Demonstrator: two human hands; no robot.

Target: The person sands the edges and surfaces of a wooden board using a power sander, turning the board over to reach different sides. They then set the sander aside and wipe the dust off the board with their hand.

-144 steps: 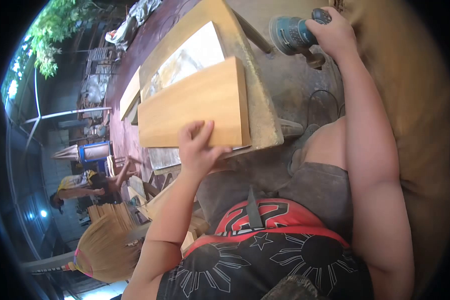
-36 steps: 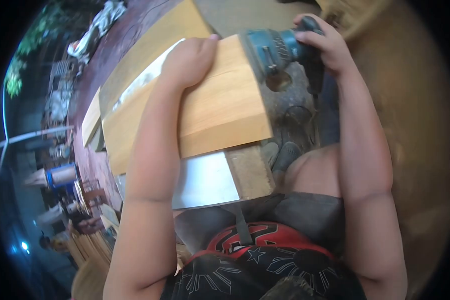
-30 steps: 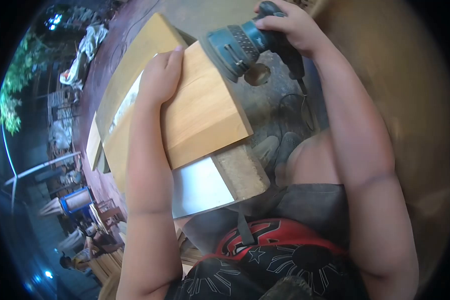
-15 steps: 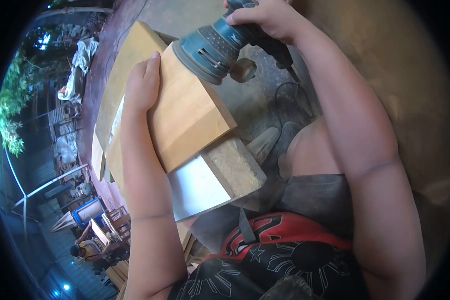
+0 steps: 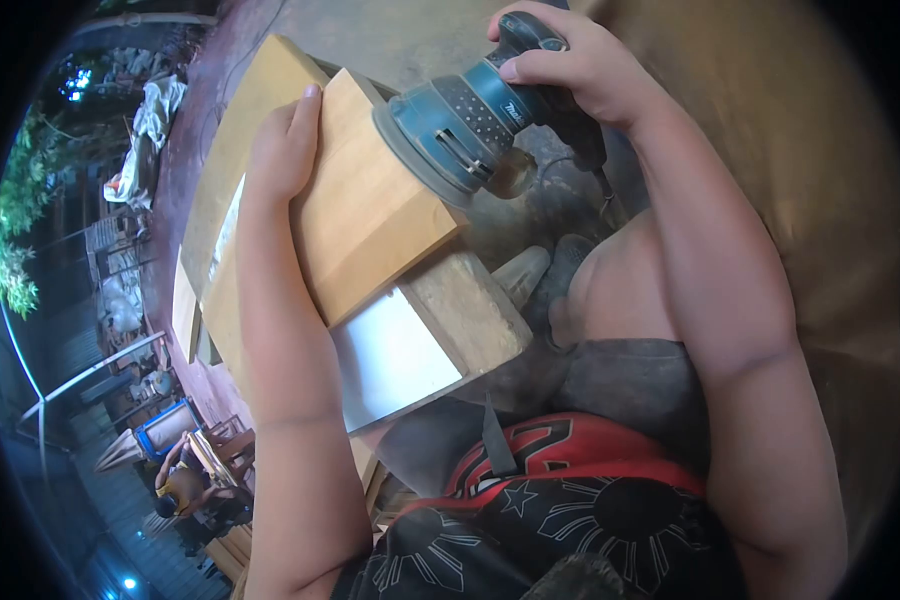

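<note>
My right hand (image 5: 580, 65) is wrapped round the grip of a teal and black power sander (image 5: 460, 120). The sander's round pad lies against the right edge of a light wooden board (image 5: 370, 215). My left hand (image 5: 287, 145) rests on the board's left side, thumb along its edge; its other fingers are partly hidden, and it seems to grip the board. Under the board are a white-topped panel (image 5: 395, 355) and a worn wooden block (image 5: 470, 310).
A larger wooden panel (image 5: 255, 110) lies beneath and beyond the board. A cable runs near my foot (image 5: 567, 265). At the lower left, another person (image 5: 183, 485) is beside wooden pieces and a blue frame (image 5: 167, 425). White sacks (image 5: 155, 115) lie at the upper left.
The sander and my right hand have moved right and slightly down along the board's edge. My left hand still rests on the board.
</note>
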